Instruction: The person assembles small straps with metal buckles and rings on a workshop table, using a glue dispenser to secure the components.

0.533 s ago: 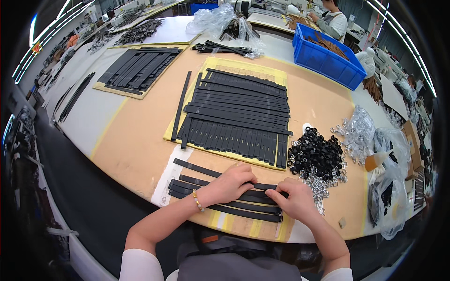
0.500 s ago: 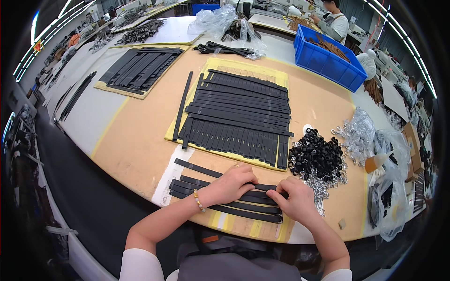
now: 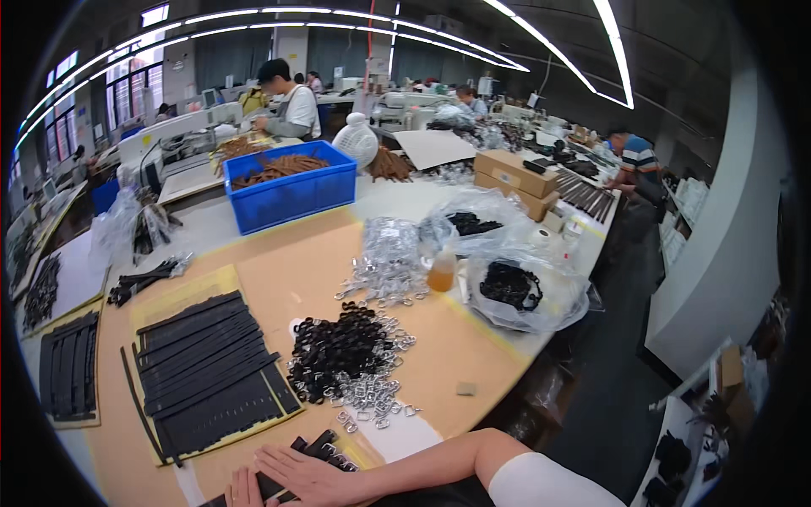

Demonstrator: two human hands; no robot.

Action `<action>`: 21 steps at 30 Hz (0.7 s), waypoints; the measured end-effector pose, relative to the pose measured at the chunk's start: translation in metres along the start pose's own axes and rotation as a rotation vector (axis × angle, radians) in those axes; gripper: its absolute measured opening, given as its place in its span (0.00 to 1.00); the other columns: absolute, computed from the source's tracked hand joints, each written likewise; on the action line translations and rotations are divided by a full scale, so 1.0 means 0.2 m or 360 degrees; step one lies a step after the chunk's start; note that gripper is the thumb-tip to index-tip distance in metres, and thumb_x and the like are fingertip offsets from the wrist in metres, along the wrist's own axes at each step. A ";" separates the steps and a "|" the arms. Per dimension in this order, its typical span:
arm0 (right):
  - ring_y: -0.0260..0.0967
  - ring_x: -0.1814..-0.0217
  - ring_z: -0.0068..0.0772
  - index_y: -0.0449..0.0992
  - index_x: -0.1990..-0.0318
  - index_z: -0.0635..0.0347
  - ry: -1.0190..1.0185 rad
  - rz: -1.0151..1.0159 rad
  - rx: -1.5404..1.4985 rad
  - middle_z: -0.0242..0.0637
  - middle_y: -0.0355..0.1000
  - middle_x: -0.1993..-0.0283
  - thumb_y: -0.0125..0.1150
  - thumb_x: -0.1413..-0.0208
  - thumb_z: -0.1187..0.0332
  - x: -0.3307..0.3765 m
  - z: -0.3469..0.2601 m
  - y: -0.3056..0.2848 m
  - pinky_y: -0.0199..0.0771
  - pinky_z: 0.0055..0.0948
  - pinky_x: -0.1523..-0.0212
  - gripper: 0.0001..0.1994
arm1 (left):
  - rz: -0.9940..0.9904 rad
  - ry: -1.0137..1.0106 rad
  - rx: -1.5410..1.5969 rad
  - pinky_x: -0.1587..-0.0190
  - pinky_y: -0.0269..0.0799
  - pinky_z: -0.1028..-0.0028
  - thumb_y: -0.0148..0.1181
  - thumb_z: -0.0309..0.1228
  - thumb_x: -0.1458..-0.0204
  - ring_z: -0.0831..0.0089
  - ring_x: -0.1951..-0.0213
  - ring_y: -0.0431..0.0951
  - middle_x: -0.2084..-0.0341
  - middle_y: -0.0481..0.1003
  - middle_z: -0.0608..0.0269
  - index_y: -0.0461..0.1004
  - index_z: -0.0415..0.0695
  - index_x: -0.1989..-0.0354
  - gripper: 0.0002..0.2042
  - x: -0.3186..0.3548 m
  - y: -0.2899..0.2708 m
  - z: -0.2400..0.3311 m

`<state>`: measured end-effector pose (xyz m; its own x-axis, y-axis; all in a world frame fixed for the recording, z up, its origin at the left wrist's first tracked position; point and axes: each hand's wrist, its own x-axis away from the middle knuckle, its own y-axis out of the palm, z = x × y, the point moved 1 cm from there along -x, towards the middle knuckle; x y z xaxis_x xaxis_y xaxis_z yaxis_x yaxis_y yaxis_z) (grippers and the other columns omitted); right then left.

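At the lower edge, my right hand [image 3: 308, 475] lies over several black straps [image 3: 297, 443] with its fingers stretched out to the left. Silver buckles [image 3: 342, 461] show at the strap ends beside its wrist. Close by on the left is my left hand [image 3: 243, 490], cut off by the picture's edge; its visible fingers are straight and rest by the same straps. Beyond both hands, a yellow-edged board [image 3: 291, 404] bears rows of black straps [image 3: 207, 355]. A pile of small black loops [image 3: 338, 351] and loose silver buckles [image 3: 372, 397] lies to the right.
A blue crate [image 3: 291, 198] of brown straps stands at the back. Farther right are clear plastic bags [image 3: 393, 245], an amber bottle [image 3: 441, 272] and cardboard boxes [image 3: 515, 177]. Another strap-covered board [image 3: 69, 421] lies at the left. Co-workers [image 3: 296, 114] are at the back and at the right.
The view has swung right and upward, so my hands now sit at the lower edge. My right hand has gone from pinching a strap end to lying flat over the straps.
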<state>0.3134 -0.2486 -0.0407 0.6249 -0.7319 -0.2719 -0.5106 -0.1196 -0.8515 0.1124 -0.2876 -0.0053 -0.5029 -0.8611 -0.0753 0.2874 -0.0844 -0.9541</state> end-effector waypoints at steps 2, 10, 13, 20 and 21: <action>0.53 0.24 0.60 0.64 0.34 0.75 -0.0190 0.0015 -0.0031 0.62 0.60 0.29 0.53 0.42 0.32 0.01 0.00 0.00 0.48 0.51 0.24 0.48 | -0.0007 -0.0093 0.0024 0.28 0.52 0.51 0.49 0.37 0.32 0.39 0.30 0.58 0.31 0.59 0.35 0.56 0.32 0.29 0.28 0.05 -0.01 0.09; 0.56 0.24 0.53 0.66 0.33 0.71 -0.0814 -0.0149 -0.0057 0.56 0.63 0.29 0.47 0.39 0.32 0.17 0.17 -0.09 0.55 0.46 0.26 0.45 | 0.0173 -0.0509 0.0641 0.55 0.77 0.61 0.60 0.34 0.37 0.52 0.61 0.82 0.62 0.80 0.41 0.79 0.33 0.53 0.14 0.33 -0.21 0.27; 0.53 0.22 0.52 0.65 0.32 0.71 -0.0892 -0.0299 -0.0128 0.56 0.60 0.27 0.46 0.39 0.32 0.10 0.11 -0.10 0.52 0.45 0.25 0.46 | -0.0076 -0.0962 0.0919 0.64 0.76 0.66 0.59 0.37 0.36 0.69 0.71 0.79 0.70 0.82 0.47 0.80 0.31 0.58 0.16 0.47 -0.21 0.16; 0.39 0.16 0.42 0.47 0.23 0.63 -0.0786 -0.0737 0.0076 0.46 0.43 0.19 0.42 0.33 0.37 0.10 0.01 -0.18 0.39 0.41 0.20 0.43 | -0.1254 -0.0995 0.2961 0.54 0.75 0.74 0.57 0.37 0.34 0.75 0.56 0.79 0.56 0.79 0.60 0.73 0.35 0.43 0.19 0.38 0.29 0.02; 0.39 0.16 0.41 0.48 0.23 0.61 -0.0774 -0.0763 0.0074 0.45 0.44 0.19 0.41 0.33 0.36 0.10 0.01 -0.20 0.39 0.41 0.20 0.43 | -0.1567 -0.0928 0.3065 0.43 0.74 0.71 0.58 0.37 0.34 0.72 0.45 0.77 0.45 0.77 0.57 0.68 0.35 0.36 0.23 0.41 0.49 -0.06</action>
<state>0.3466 -0.2566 -0.0135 0.9755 -0.2191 -0.0214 -0.0922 -0.3183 -0.9435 0.0890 -0.3613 -0.1075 -0.8263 -0.2324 0.5131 0.5629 -0.3723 0.7379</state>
